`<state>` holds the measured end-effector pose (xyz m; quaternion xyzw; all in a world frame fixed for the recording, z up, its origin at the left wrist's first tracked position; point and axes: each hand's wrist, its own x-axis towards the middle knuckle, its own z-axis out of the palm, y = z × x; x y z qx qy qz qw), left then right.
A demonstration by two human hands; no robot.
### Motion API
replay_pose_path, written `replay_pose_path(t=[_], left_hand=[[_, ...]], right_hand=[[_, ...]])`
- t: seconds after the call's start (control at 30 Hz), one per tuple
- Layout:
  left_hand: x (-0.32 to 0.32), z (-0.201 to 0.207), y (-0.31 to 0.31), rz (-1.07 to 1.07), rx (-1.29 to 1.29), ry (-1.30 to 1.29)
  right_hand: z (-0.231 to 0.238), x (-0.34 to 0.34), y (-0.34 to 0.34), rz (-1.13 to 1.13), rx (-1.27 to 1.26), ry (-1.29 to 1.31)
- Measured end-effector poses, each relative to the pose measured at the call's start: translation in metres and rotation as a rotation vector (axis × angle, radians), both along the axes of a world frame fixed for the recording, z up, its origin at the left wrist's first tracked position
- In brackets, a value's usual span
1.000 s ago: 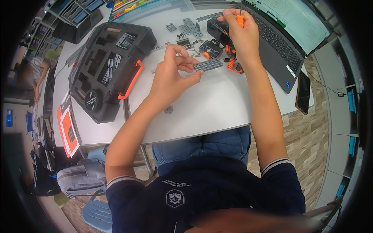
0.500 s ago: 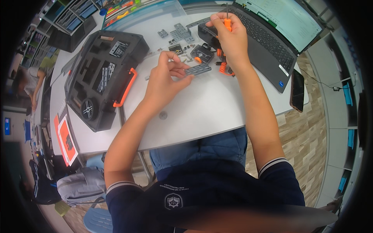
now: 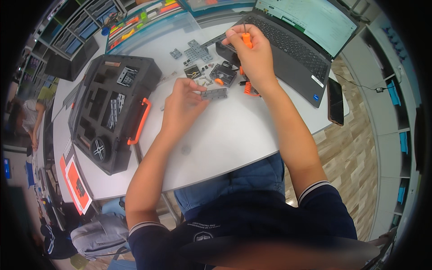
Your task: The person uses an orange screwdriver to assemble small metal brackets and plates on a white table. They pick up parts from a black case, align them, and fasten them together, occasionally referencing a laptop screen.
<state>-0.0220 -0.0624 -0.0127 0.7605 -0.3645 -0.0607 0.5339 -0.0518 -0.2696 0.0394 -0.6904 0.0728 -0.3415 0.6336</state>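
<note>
My left hand [image 3: 182, 105] pinches one end of a grey perforated metal channel [image 3: 215, 93] between thumb and fingers, above the white table. Its holed side shows. My right hand [image 3: 254, 56] is closed round an orange-handled screwdriver [image 3: 247, 40], whose thin shaft points up and away. A long grey perforated bar [image 3: 213, 41] ends beside the right fingertips; whether they touch it I cannot tell. Between the hands lie a black boxy module [image 3: 223, 74] with an orange part, small fasteners [image 3: 205, 82] and grey perforated plates [image 3: 194, 50]. Under the right wrist sits an orange coiled cord [image 3: 250, 89], partly hidden.
A black foam-lined case [image 3: 105, 110] with an orange handle holds metal parts and a wheel on the left. An open laptop [image 3: 288, 49] and a phone [image 3: 335, 101] are at the right. Behind is a clear-lidded tray of coloured parts [image 3: 135, 29]. Printed sheets [image 3: 78, 186] overhang the left edge.
The view has shifted, so the table's things appear further left and lower. In my left hand the channel has turned, showing more of its holed face. My right hand keeps the screwdriver.
</note>
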Motion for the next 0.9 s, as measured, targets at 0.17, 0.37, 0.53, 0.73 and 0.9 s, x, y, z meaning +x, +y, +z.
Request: replay_pose_path(t=[0.17, 0.37, 0.53, 0.73, 0.9], left_hand=[[-0.003, 0.000, 0.004, -0.001, 0.007, 0.034], [-0.005, -0.001, 0.004, -0.014, -0.064, 0.059], [-0.006, -0.002, 0.003, 0.009, -0.079, 0.101], [-0.006, -0.001, 0.002, 0.036, -0.068, 0.164], [-0.005, -0.003, 0.001, 0.057, -0.076, 0.200]], right_hand=[[0.003, -0.004, 0.007, 0.011, 0.012, 0.046], [-0.002, -0.003, 0.014, 0.024, -0.042, 0.070], [-0.005, -0.001, 0.017, 0.051, -0.056, 0.042], [-0.006, -0.001, 0.015, 0.046, -0.074, 0.022], [-0.008, 0.000, 0.015, 0.054, -0.082, 0.011]])
